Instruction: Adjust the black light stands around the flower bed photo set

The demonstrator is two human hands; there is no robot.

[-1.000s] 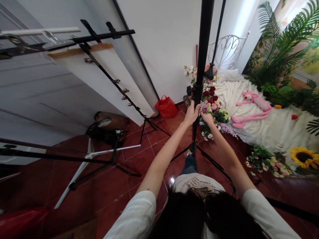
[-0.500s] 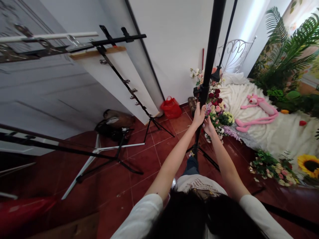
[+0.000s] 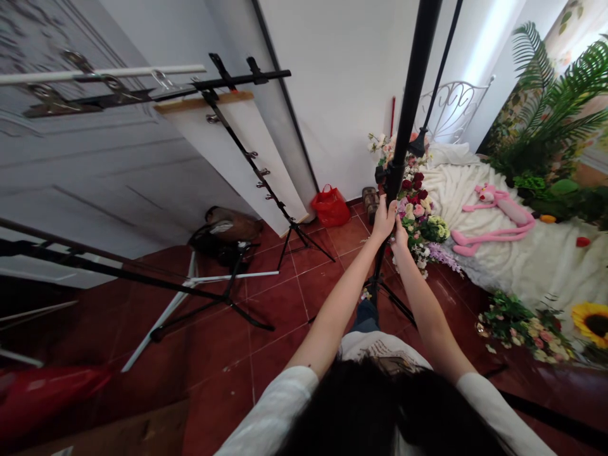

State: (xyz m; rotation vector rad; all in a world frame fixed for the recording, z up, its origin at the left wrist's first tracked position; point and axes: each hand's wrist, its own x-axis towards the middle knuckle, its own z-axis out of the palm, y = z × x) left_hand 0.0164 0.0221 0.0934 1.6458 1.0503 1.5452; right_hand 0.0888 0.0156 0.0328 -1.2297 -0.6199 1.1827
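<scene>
A tall black stand point(image 3: 412, 82) rises in front of me, its tripod legs spread on the red tiles. My left hand point(image 3: 384, 218) is wrapped round the pole just below a black clamp knob point(image 3: 381, 174). Against the pole's right side, close to the left one, is my right hand point(image 3: 399, 234); its fingers are partly hidden and I cannot make out how they are bent. A black cord with a dark plug-like end point(image 3: 418, 143) hangs beside the pole.
A red bag point(image 3: 331, 207) stands by the wall. Left are a stand with white boards point(image 3: 270, 171) and white tripod legs point(image 3: 166, 316). Right, a pink plush toy point(image 3: 510, 209) lies on white fabric point(image 3: 546, 266), near flowers point(image 3: 539, 329) and a sunflower point(image 3: 591, 322).
My right hand has come closer to the pole and to my left hand. The view has shifted slightly, so the surroundings sit a little further right.
</scene>
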